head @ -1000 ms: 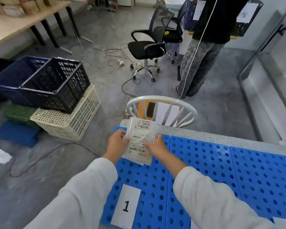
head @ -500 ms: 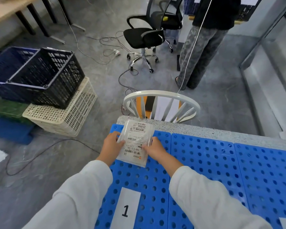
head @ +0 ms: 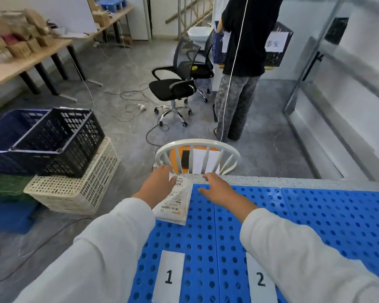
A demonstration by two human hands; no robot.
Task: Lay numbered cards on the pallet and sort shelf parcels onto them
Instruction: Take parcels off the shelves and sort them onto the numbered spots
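Observation:
A white labelled parcel (head: pixel 175 204) lies flat on the far left corner of the blue perforated pallet (head: pixel 315 215), beyond card 1 (head: pixel 169 278). Card 2 (head: pixel 259 281) sits to the right of card 1 on the near edge. My left hand (head: pixel 160 185) rests with fairly straight fingers on the parcel's upper left corner. My right hand (head: pixel 217 189) hovers just right of the parcel, fingers spread and holding nothing.
A white spindle-back chair (head: pixel 197 145) stands against the pallet's far edge. Stacked black, blue and cream crates (head: pixel 53 136) sit on the floor to the left. A person (head: pixel 239 84) stands beyond, beside a black office chair (head: pixel 173 88). Cables trail over the floor.
The parcel, held up by both hands before, now lies on the pallet. My right hand has let go and moved right. The view has tilted upward.

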